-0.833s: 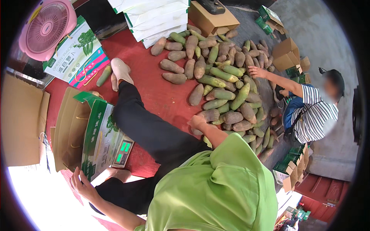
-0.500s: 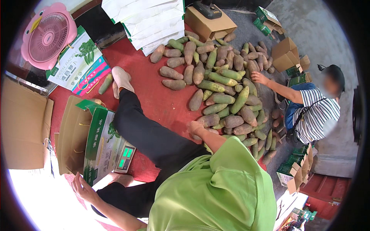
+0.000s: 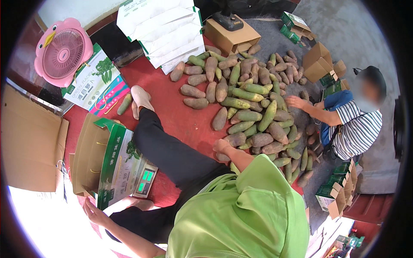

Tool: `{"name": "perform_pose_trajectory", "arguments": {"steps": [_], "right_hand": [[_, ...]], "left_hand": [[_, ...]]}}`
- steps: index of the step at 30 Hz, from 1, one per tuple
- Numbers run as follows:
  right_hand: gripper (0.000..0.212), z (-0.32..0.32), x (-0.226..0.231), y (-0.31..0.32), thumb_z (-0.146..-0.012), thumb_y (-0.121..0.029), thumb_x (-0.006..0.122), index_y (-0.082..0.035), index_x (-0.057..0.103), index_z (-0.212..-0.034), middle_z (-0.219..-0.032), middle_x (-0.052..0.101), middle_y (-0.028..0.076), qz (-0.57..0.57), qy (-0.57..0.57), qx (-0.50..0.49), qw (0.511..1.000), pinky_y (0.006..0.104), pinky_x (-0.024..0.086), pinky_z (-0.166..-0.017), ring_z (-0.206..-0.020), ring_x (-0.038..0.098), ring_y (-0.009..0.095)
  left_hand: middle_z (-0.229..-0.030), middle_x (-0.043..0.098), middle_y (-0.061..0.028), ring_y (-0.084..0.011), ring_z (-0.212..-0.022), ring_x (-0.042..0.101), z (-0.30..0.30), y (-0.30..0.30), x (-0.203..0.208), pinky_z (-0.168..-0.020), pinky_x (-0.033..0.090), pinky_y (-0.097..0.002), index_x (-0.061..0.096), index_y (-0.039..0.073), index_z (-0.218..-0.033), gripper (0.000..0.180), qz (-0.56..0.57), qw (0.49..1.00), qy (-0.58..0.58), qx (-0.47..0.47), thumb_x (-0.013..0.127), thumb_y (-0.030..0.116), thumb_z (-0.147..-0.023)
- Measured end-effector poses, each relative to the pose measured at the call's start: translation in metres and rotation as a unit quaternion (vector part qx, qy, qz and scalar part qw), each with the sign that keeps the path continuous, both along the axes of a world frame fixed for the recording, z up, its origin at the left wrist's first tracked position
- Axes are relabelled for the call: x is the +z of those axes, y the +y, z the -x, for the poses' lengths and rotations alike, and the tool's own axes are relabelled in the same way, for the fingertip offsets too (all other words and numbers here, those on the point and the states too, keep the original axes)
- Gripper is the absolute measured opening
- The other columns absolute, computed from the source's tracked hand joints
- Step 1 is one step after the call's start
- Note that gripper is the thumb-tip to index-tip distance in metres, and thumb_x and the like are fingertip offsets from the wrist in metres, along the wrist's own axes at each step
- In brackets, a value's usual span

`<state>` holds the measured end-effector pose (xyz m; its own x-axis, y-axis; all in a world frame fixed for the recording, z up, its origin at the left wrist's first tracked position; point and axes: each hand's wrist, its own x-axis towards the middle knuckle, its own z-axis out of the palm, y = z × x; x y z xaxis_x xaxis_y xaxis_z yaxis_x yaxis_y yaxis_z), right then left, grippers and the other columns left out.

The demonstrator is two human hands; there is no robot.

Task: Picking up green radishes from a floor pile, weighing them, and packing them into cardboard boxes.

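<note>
My left hand point(image 3: 97, 214) is by the lower corner of an open green-and-white carton point(image 3: 116, 172), its fingers apart and nothing seen in them. That carton rests tilted on a scale point(image 3: 145, 180) with a lit green display. At the near left edge of the radish pile, my right hand point(image 3: 221, 146) is closed, its fingers curled over a dark, soil-covered radish point(image 3: 223, 157). Its fingertips are partly hidden. Beside it lies another muddy radish point(image 3: 235, 139). The heap holds many long radishes, some green point(image 3: 268, 112), some brown with soil.
A co-worker in a striped shirt point(image 3: 359, 129) crouches right of the pile, one hand point(image 3: 296, 102) over it. Around are flat white cartons point(image 3: 165, 32), a brown box point(image 3: 232, 34), a pink fan point(image 3: 64, 53), a loose radish point(image 3: 124, 104) and open boxes point(image 3: 337, 189).
The co-worker's hand has drawn back and down from the upper pile to its right edge. My left hand is slightly lower, near the carton corner. My view has shifted a little.
</note>
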<state>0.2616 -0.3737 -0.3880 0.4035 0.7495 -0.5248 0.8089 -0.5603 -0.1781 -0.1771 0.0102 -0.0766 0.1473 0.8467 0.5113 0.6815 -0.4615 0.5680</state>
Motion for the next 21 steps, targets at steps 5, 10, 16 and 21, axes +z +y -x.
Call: {"name": "perform_pose_trajectory", "arguments": {"steps": [5, 10, 16, 21], "right_hand": [[0.018, -0.005, 0.000, -0.002, -0.076, -0.015, 0.058, -0.009, 0.073, -0.082, -0.089, 0.071, 0.007, -0.011, -0.023, -0.063, 0.998, 0.0390, 0.054, -0.072, -0.088, 0.068, 0.026], [0.018, -0.010, 0.065, 0.015, -0.077, -0.018, 0.058, -0.013, 0.074, -0.084, -0.091, 0.070, 0.006, -0.001, -0.033, -0.033, 0.999, 0.0403, 0.054, -0.074, -0.089, 0.067, 0.026], [0.024, -0.041, 0.072, 0.010, -0.078, -0.021, 0.062, -0.011, 0.071, -0.098, -0.100, 0.069, 0.010, -0.050, 0.043, -0.238, 0.969, 0.0395, 0.053, -0.079, -0.090, 0.066, 0.029], [0.028, -0.051, 0.118, 0.048, -0.079, -0.022, 0.066, -0.006, 0.069, -0.102, -0.098, 0.069, 0.014, -0.139, 0.200, -0.406, 0.881, 0.0366, 0.053, -0.076, -0.086, 0.067, 0.027]], "left_hand": [[-0.101, 0.067, -0.0127, -0.0237, -0.095, 0.063, 0.008, 0.004, -0.005, -0.084, 0.050, -0.0345, 0.068, -0.001, -0.104, 0.028, 0.007, 0.999, -0.020, 0.025, 0.054, 0.022, -0.097], [-0.100, 0.068, -0.0103, -0.0239, -0.097, 0.061, 0.008, -0.009, 0.007, -0.085, 0.046, -0.0352, 0.068, 0.000, -0.105, 0.030, 0.027, 0.997, -0.059, 0.047, 0.052, 0.024, -0.097], [-0.101, 0.068, -0.0093, -0.0233, -0.096, 0.061, 0.006, 0.001, 0.003, -0.085, 0.046, -0.0343, 0.067, 0.001, -0.108, 0.030, 0.024, 0.998, -0.028, 0.042, 0.052, 0.024, -0.097], [-0.101, 0.068, -0.0101, -0.0231, -0.096, 0.062, 0.008, 0.002, 0.002, -0.085, 0.048, -0.0337, 0.068, 0.002, -0.107, 0.029, 0.028, 0.998, -0.045, 0.047, 0.052, 0.024, -0.097]]}}
